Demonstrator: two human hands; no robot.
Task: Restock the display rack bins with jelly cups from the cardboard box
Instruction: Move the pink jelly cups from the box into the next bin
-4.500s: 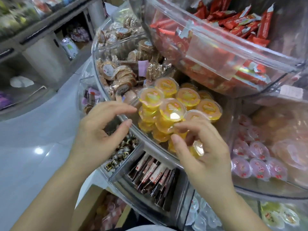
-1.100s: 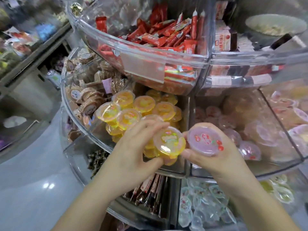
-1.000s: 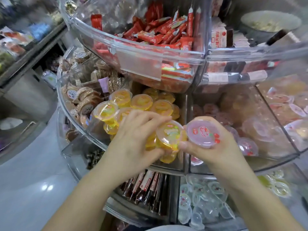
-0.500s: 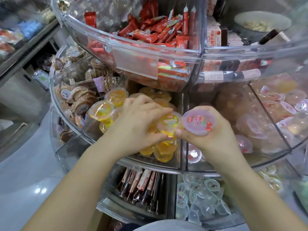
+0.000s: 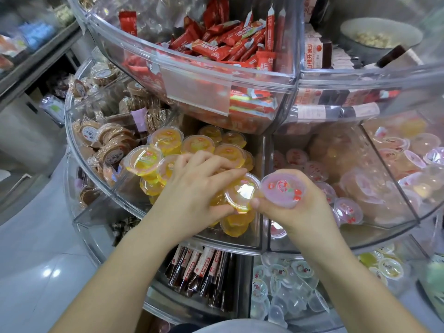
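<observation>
My left hand [image 5: 194,188] grips a yellow jelly cup [image 5: 241,192] and holds it over the pile of yellow jelly cups [image 5: 165,145] in the middle-tier clear bin [image 5: 134,203]. My right hand [image 5: 295,212] holds a pink jelly cup [image 5: 283,187] at the divider, touching the yellow one. To the right, the neighbouring bin [image 5: 389,227] holds pink jelly cups [image 5: 348,210]. The cardboard box is out of view.
The upper-tier bin [image 5: 197,97] of red snack packets overhangs the jelly bins. Round wrapped cakes [image 5: 110,143] fill the bin to the left. The lower tier holds dark snack sticks [image 5: 199,272] and clear jelly cups [image 5: 283,292]. Grey floor [image 5: 36,260] lies to the left.
Both hands moved forward and lower with their cups, from in front of the rack to over the bins. The left hand's yellow cup now sits down on the yellow pile.
</observation>
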